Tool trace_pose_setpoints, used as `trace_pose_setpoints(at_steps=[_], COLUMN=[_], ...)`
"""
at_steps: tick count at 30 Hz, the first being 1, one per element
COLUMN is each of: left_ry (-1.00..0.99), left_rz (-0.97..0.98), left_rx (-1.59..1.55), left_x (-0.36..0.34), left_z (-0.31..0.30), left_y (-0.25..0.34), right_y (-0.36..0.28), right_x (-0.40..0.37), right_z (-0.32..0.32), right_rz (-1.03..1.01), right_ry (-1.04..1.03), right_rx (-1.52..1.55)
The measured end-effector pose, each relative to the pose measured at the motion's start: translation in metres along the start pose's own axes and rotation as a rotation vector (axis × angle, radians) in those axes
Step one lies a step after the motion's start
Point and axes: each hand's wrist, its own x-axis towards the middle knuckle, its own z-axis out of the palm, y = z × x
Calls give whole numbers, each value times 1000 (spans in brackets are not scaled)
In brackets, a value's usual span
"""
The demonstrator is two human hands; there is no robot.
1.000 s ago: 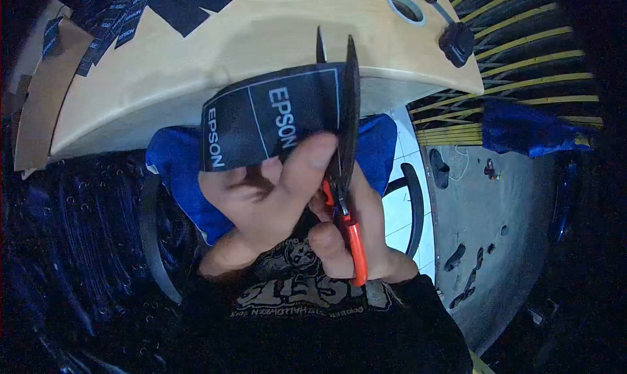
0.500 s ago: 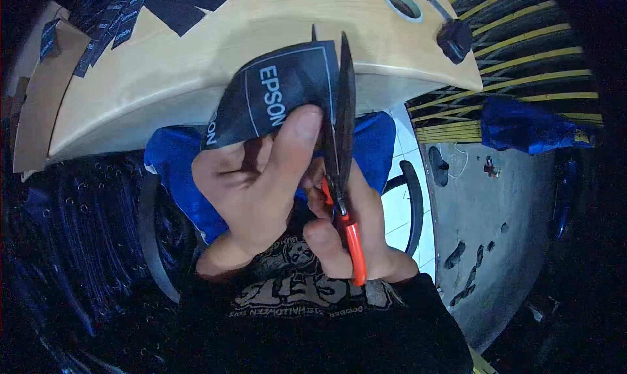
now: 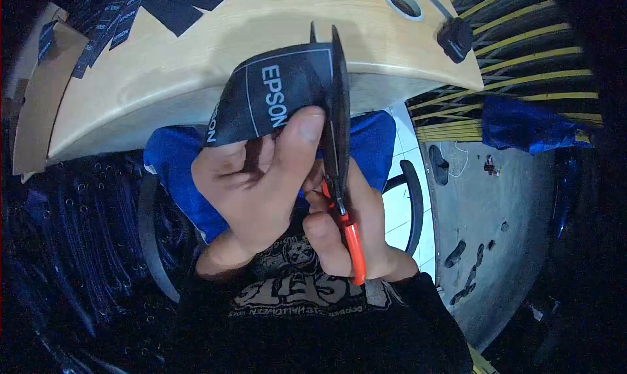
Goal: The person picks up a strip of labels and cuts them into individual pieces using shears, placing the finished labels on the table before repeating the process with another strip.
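Observation:
A black strip [image 3: 269, 90] with white EPSON lettering and thin white lines is pinched in my left hand [image 3: 245, 194], thumb on top and fingers folded beneath. It bends over toward the left. Scissors [image 3: 339, 113] with dark blades and red handles are gripped in my right hand [image 3: 369, 220]. The blades point away from me, along the strip's right edge beside a white line, their tips close together past its far edge. Some of my right fingers are hidden behind the handles and the left hand.
On the light wooden table [image 3: 183, 67] lie several black printed strips [image 3: 121, 21] and plain black pieces [image 3: 179, 11]. A cardboard box [image 3: 49, 99] stands at the left edge. A round cable hole [image 3: 403, 5] and a black object [image 3: 455, 39] are at the right.
The scissor blades have come closer together, and the near blade has swung slightly left against the strip's edge. Both hands stay in nearly the same place.

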Motion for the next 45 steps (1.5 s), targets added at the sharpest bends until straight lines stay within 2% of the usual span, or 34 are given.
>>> trace_pose_setpoints(at_steps=[2, 4, 6, 8, 11, 14, 22, 27, 29, 32, 36, 39, 41, 45], left_ry=[-45, -43, -43, 48, 65, 8, 14, 11, 68, 24, 20, 42, 18, 42], left_rz=[-93, -89, -83, -102, -139, -24, -61, -132, -171, -164, -133, -195, -95, -116], left_rx=[15, 57, 99, -10, 5, 72, 57, 14, 175, 45, 26, 117, 33, 16], left_x=[-1, -4, -4, -4, -5, -4, -4, -3, -3, -3, -4, -3, -2, -2], left_z=[-4, -5, -3, 5, 6, -1, 1, 0, 5, -1, -3, -3, -3, -2], left_y=[4, 4, 5, 6, 7, -3, -3, 0, 4, -1, -5, -4, -10, -7], right_y=[2, 16, 9, 6, 5, 2, 3, 1, 1, 2, 4, 3, 2, 1], right_x=[0, -2, -2, -3, -4, -4, -3, -2, -2, -1, -2, 0, 1, 1], right_z=[1, 6, 3, 3, 4, 3, 5, 5, 5, 6, 7, 6, 5, 5], right_rz=[-17, -62, -23, 19, 20, 90, 112, 115, 138, 70, 86, 69, 49, 96], right_ry=[4, 35, 31, 27, 60, 47, 68, 52, 41, 65, 66, 62, 62, 39], right_rx=[4, 64, 23, -18, -31, -75, -222, -199, -191, -233, -266, -283, -292, -300])
